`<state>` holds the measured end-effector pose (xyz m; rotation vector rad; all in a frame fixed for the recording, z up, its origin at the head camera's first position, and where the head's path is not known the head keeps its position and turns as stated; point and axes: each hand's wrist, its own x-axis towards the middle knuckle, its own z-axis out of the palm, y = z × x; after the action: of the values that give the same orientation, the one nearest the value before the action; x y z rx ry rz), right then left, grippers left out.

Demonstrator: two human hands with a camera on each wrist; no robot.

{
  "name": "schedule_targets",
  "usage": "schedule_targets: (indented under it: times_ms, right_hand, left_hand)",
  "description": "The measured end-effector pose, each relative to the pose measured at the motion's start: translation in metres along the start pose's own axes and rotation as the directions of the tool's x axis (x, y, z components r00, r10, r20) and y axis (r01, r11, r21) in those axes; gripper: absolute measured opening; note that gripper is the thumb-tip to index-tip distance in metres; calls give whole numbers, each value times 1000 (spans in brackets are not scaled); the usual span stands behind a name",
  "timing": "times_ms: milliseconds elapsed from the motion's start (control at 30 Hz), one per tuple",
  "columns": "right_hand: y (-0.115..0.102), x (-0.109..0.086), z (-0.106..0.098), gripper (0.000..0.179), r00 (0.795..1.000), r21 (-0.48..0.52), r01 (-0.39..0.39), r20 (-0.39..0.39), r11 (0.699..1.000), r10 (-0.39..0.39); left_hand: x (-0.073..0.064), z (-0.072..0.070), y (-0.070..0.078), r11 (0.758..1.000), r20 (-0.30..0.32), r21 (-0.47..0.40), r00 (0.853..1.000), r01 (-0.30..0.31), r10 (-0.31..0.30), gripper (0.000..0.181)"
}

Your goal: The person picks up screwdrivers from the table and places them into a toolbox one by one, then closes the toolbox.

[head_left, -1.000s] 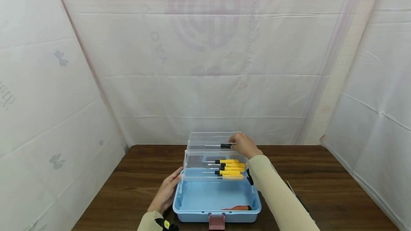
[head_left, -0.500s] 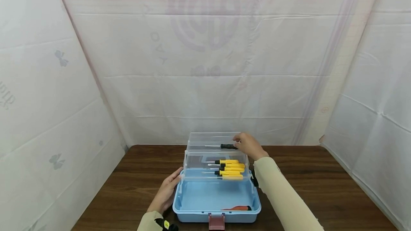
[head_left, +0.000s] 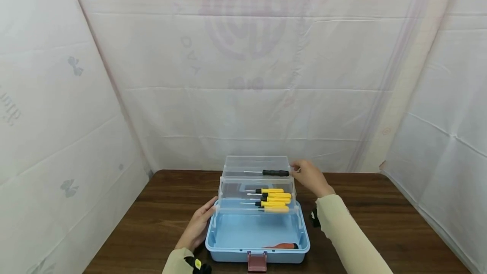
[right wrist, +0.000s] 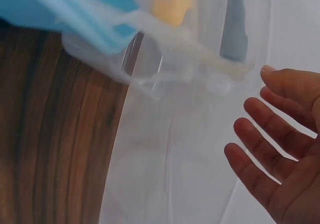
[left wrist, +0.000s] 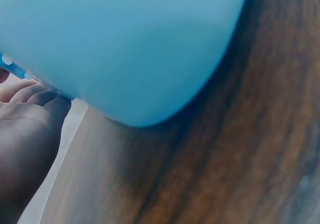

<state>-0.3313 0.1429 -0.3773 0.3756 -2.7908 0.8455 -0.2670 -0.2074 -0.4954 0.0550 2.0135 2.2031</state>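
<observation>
A light blue toolbox [head_left: 258, 255] stands open on the table, two clear trays raised at its back. My left hand [head_left: 198, 223] holds the box's left side near the hinge; in the left wrist view its fingers [left wrist: 37, 93] lie at the rim beside the blue wall. A black-handled screwdriver [head_left: 276, 173] lies in the upper clear tray [head_left: 243, 162]. Just right of that tray is my right hand [head_left: 310, 176], fingers spread and holding nothing in the right wrist view. Several yellow-handled screwdrivers [head_left: 275, 195] lie in the lower clear tray [head_left: 228, 187].
In the toolbox's bottom lies an orange-handled tool [head_left: 283, 246] with a dark end. A dark red latch [head_left: 257, 262] hangs at the box front. The brown wooden table [head_left: 152, 215] meets a white sheet wall [head_left: 243, 117] behind the trays.
My right hand has let go of the black-handled screwdriver, leaving it in the upper tray, and has moved right to the tray's edge. The left hand stays at the box's side.
</observation>
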Motion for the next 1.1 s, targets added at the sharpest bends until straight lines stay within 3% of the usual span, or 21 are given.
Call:
schedule_targets:
  times_ms: [367, 833, 1100]
  right_hand:
    - [35, -31, -3, 34, 998, 3, -66, -2, 998, 66]
    - [67, -73, -16, 42, 992, 6, -108, 71, 994, 107]
    - [85, -93, -25, 50, 976, 4, -170, 137, 985, 168]
  left_hand:
    - [-1, 1, 1, 1000, 9, 7, 1000, -11, 11, 57]
    - [-1, 3, 0, 1000, 33, -4, 999, -5, 5, 59]
    - [-2, 3, 1, 1000, 23, -10, 1000, 13, -13, 59]
